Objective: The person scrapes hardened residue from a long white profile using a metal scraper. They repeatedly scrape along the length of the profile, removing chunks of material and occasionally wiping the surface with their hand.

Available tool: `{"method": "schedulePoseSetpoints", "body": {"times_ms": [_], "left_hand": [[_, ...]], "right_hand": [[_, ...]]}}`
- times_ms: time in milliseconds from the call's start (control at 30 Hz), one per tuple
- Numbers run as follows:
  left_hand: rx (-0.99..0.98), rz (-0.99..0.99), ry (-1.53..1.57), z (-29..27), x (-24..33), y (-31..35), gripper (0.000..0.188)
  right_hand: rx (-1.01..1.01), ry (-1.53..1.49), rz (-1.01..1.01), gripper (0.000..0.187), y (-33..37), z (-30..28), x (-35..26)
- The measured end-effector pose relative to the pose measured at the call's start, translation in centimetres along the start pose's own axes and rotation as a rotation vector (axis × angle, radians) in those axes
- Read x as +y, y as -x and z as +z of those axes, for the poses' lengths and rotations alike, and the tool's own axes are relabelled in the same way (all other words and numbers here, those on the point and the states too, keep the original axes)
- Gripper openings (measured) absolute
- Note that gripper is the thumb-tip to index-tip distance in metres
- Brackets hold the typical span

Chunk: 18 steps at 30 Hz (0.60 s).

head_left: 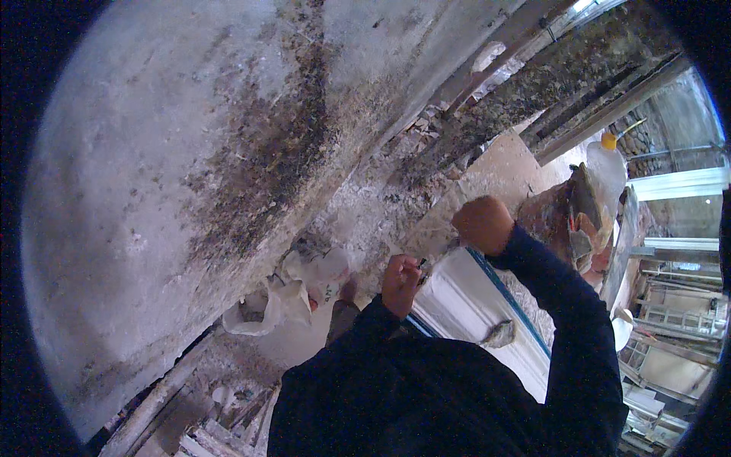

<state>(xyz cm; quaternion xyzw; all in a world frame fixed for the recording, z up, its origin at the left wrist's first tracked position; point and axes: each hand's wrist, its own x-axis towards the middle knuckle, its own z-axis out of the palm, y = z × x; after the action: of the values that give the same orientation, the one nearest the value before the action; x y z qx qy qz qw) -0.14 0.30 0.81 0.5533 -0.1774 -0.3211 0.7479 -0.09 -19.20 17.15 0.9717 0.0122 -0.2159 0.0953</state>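
My left hand (399,286) is closed, its fingers pinched around a small dark object too little to name. Up and to the right, my right hand (484,225) makes a fist; whatever it may hold is hidden. Both hands are at the far end of a long white moulded piece (451,298) with blue edges, which runs back under my right forearm. A grey, rag-like lump (500,333) rests on that piece.
A stained plaster wall (152,198) fills the left. Rubble (365,202) lies along its foot, near a torn white sack (255,312). To the right stand a clear bottle with a yellow cap (607,164) and scrap boards. Stacked frames (678,335) are farther right.
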Motion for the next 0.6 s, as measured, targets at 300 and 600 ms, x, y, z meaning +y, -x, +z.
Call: {"method": "schedulePoseSetpoints", "body": {"times_ms": [300,600], "left_hand": [[0.003,-0.097,0.004,0.2,1.2,-0.2,0.021],[-0.084,0.051,-0.26,0.5,3.2,-2.7,0.02]], "right_hand": [[-0.023,-0.195,0.329,0.019,6.2,-0.2,-2.2],[0.132,-0.312,0.457,0.024,8.0,1.8,-2.9]]}}
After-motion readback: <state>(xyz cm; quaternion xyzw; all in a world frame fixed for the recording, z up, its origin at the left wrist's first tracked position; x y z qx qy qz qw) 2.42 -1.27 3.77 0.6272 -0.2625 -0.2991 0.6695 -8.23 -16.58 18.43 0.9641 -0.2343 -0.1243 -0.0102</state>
